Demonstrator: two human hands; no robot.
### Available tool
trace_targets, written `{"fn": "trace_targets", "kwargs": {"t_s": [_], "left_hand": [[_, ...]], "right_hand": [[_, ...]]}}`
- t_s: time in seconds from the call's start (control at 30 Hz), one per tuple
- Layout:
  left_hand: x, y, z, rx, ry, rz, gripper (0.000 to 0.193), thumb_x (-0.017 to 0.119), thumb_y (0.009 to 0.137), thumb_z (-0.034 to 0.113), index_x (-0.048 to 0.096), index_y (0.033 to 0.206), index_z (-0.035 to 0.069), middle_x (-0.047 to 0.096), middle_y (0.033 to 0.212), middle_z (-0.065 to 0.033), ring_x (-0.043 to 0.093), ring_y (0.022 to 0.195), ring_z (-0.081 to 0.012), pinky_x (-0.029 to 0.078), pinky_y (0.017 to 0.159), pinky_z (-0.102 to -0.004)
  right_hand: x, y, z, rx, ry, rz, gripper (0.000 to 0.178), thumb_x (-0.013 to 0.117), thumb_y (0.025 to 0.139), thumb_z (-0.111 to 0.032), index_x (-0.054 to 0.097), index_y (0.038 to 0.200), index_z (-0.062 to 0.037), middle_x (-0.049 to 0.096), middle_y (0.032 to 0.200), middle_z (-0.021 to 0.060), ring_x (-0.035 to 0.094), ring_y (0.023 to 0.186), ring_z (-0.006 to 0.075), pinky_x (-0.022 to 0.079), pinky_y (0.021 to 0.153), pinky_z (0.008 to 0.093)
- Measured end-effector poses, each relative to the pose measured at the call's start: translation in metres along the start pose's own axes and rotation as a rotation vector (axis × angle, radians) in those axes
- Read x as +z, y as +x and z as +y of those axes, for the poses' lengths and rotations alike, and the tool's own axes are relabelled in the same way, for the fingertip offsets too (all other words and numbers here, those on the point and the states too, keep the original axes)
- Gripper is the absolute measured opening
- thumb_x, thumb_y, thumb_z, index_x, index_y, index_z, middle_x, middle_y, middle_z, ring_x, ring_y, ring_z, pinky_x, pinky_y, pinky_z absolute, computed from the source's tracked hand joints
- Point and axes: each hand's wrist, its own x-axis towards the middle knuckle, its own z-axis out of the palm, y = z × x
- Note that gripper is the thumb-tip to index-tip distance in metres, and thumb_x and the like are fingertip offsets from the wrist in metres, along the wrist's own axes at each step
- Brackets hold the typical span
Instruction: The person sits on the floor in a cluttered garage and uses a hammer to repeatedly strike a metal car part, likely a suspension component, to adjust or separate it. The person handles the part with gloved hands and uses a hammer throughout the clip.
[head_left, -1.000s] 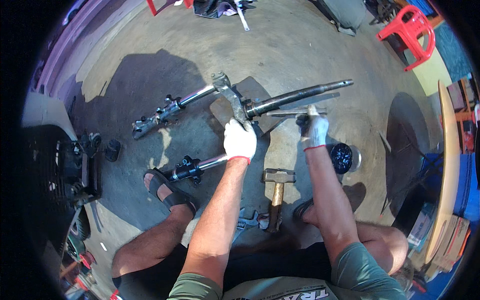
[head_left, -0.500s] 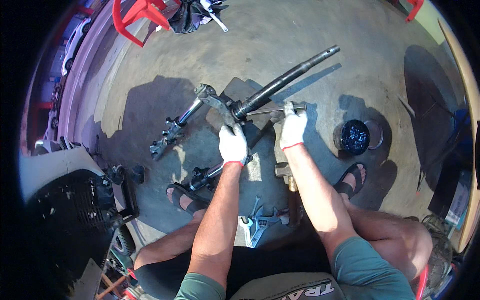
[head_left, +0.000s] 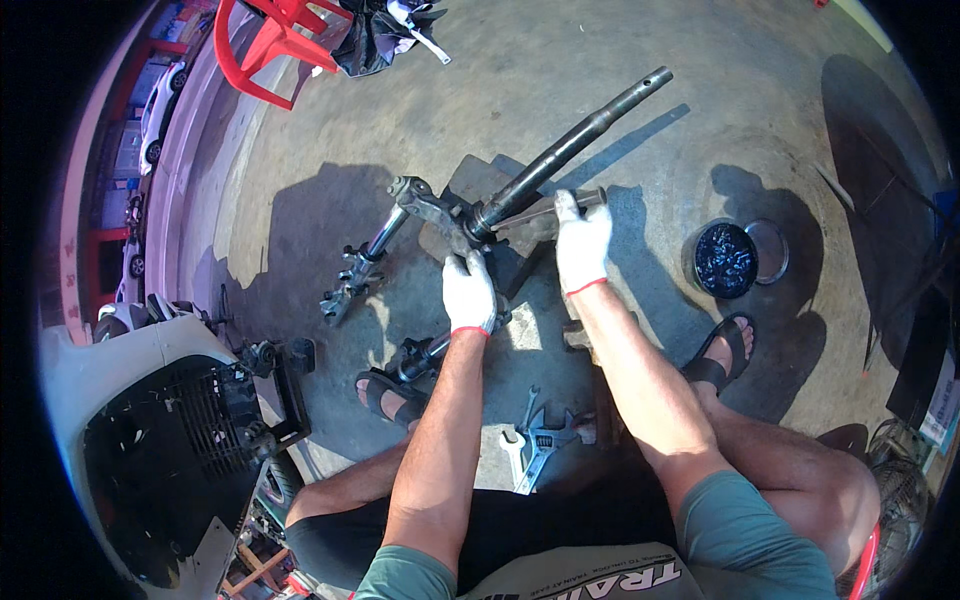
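1. White-gloved left hand (head_left: 469, 292) grips a metal fork assembly (head_left: 437, 210) with curled fingers at the scene's centre, the dark stem (head_left: 575, 138) pointing far right
2. Gloved right hand (head_left: 583, 243) grasps a metal rod (head_left: 530, 214), its left tip at the stem's base, contact unclear
3. Wrenches (head_left: 537, 447) lie near, left of the right forearm (head_left: 650, 375); a black round container (head_left: 725, 260) stands right, a red chair (head_left: 272, 48) far left

From here I see a vehicle repair workshop, shown by the motorcycle fork (head_left: 432, 210), wrenches (head_left: 541, 446) and grey concrete floor (head_left: 520, 95).
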Motion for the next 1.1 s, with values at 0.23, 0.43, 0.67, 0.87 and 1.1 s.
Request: {"fn": "trace_targets", "kwargs": {"t_s": [0.23, 0.43, 0.67, 0.87, 1.1], "left_hand": [[0.013, 0.002, 0.002, 0.034, -0.037, 0.016, 0.041, 0.053, 0.1, 0.034, 0.06, 0.111, -0.005, 0.065, 0.106, -0.0301, 0.063, 0.102, -0.0461, 0.048, 0.088, -0.0492], [-0.005, -0.001, 0.0, -0.077, 0.031, -0.015, 0.04, 0.052, 0.099, 0.033, 0.059, 0.111, -0.004, 0.064, 0.108, -0.03, 0.062, 0.104, -0.0465, 0.047, 0.089, -0.0502], [-0.007, -0.003, 0.003, -0.062, 0.028, -0.002, 0.039, 0.053, 0.099, 0.033, 0.059, 0.113, -0.003, 0.063, 0.113, -0.0304, 0.061, 0.106, -0.0462, 0.048, 0.091, -0.0493], [-0.008, -0.003, 0.003, -0.054, 0.05, 0.005, 0.038, 0.053, 0.1, 0.032, 0.058, 0.117, -0.002, 0.062, 0.115, -0.0293, 0.06, 0.107, -0.0468, 0.047, 0.092, -0.0497], [-0.006, -0.004, -0.003, -0.03, 0.061, 0.021, 0.037, 0.052, 0.1, 0.032, 0.057, 0.116, -0.001, 0.062, 0.113, -0.0289, 0.061, 0.105, -0.0463, 0.048, 0.09, -0.0497]], "right_hand": [[0.002, 0.013, -0.007, -0.19, -0.159, -0.024, 0.021, 0.07, 0.094, -0.013, 0.062, 0.105, 0.0021, 0.066, 0.09, 0.0059, 0.061, 0.077, 0.0132, 0.053, 0.072, 0.0302], [0.008, -0.002, -0.061, -0.061, -0.075, -0.227, 0.022, 0.073, 0.091, -0.01, 0.059, 0.103, 0.0011, 0.069, 0.092, 0.0096, 0.066, 0.073, 0.0162, 0.053, 0.068, 0.0296], [0.021, 0.008, -0.06, -0.14, -0.156, -0.2, 0.03, 0.08, 0.085, -0.018, 0.061, 0.099, 0.0018, 0.068, 0.086, 0.0089, 0.062, 0.074, 0.0149, 0.051, 0.069, 0.0307], [0.026, 0.022, -0.076, -0.08, -0.084, -0.224, 0.026, 0.079, 0.086, -0.015, 0.06, 0.094, 0.0005, 0.067, 0.074, 0.0037, 0.062, 0.063, 0.0129, 0.05, 0.058, 0.029], [0.049, 0.041, -0.094, -0.226, -0.341, -0.232, 0.047, 0.082, 0.082, -0.029, 0.063, 0.109, 0.006, 0.068, 0.085, 0.0131, 0.067, 0.077, 0.0194, 0.054, 0.072, 0.0331]]}}
